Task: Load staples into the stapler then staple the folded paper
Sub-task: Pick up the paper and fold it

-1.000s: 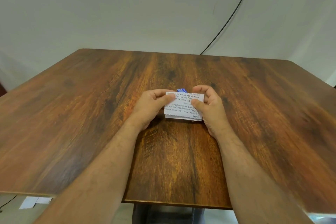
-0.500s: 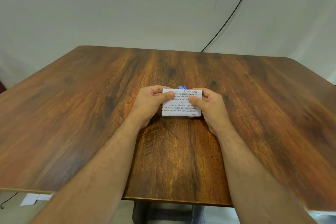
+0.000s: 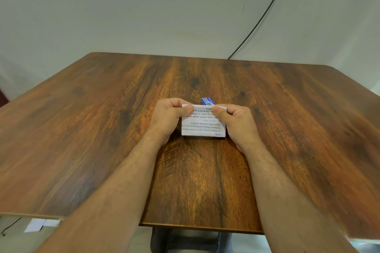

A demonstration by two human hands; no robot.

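Note:
A folded white paper (image 3: 202, 127) with printed text, upside down to me, is held at the middle of the wooden table (image 3: 102, 129). My left hand (image 3: 167, 118) pinches its upper left corner and my right hand (image 3: 239, 123) pinches its upper right corner, thumbs on top. Just behind the paper's top edge a small blue box (image 3: 207, 101) peeks out, mostly hidden by the paper. No stapler is visible.
A black cable (image 3: 259, 20) runs down the white wall to the table's far edge. White paper scraps (image 3: 41, 224) lie on the floor at the lower left. A dark table base (image 3: 191, 240) shows under the near edge.
Both hands have squared the paper from a tilted position to upright, and it now shows a taller face. My thumbs have shifted to its top corners.

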